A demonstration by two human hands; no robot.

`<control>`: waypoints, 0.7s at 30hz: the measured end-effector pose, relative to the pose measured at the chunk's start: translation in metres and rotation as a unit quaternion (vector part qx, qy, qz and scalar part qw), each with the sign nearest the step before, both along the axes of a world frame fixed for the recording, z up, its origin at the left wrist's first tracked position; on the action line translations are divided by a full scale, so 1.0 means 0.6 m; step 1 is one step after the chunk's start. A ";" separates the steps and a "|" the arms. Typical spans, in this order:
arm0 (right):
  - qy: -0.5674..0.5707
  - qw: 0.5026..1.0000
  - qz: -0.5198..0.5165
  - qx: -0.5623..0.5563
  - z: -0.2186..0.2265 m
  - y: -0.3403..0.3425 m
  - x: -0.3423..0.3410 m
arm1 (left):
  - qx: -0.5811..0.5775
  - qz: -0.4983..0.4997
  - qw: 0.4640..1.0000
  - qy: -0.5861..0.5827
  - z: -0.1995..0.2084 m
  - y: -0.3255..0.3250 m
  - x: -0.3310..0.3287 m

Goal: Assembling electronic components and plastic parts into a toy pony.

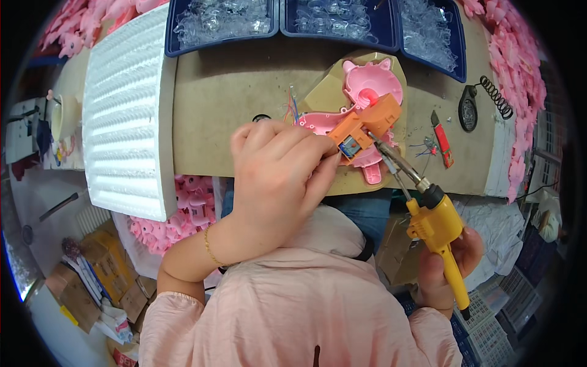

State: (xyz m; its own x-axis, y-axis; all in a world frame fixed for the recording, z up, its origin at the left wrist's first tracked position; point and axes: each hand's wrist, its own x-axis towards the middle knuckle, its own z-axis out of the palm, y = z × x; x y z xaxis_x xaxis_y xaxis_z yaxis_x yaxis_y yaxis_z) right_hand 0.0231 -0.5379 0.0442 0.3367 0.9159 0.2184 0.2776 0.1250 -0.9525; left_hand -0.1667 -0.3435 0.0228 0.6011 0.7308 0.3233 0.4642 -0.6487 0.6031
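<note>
My right hand [451,260] grips the yellow handle of a soldering gun [441,223]. Its metal tip and a thin feed tube point up and left into an orange plastic case [382,115], whose open compartment shows a small blue circuit part [350,147]. At the case's left edge, my left hand [275,162] has thumb and index finger pinched together; what lies between them is too small or hidden to name. Under the case is a pink animal-shaped toy shell [373,79], lying open on a tan board [330,92]. Thin coloured wires [291,110] rise beyond my left hand.
Blue bins [223,49] of clear plastic parts line the far edge. White ribbed foam [125,116] stands left. To the right lie a red utility knife [441,144], small wired parts [428,145] and a black coiled-cord object [468,109]. Pink parts [516,73] pile up far right.
</note>
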 end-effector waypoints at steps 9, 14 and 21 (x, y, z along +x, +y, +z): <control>-0.057 0.994 0.088 -0.014 0.012 0.025 -0.006 | 0.011 -0.034 0.999 0.033 0.011 0.010 0.003; 0.009 0.991 0.070 -0.109 0.024 0.025 -0.009 | 0.017 -0.033 0.999 0.037 0.009 0.009 0.002; -0.106 0.985 0.137 0.014 0.018 0.041 -0.003 | 0.021 -0.036 0.998 0.043 0.014 0.009 0.006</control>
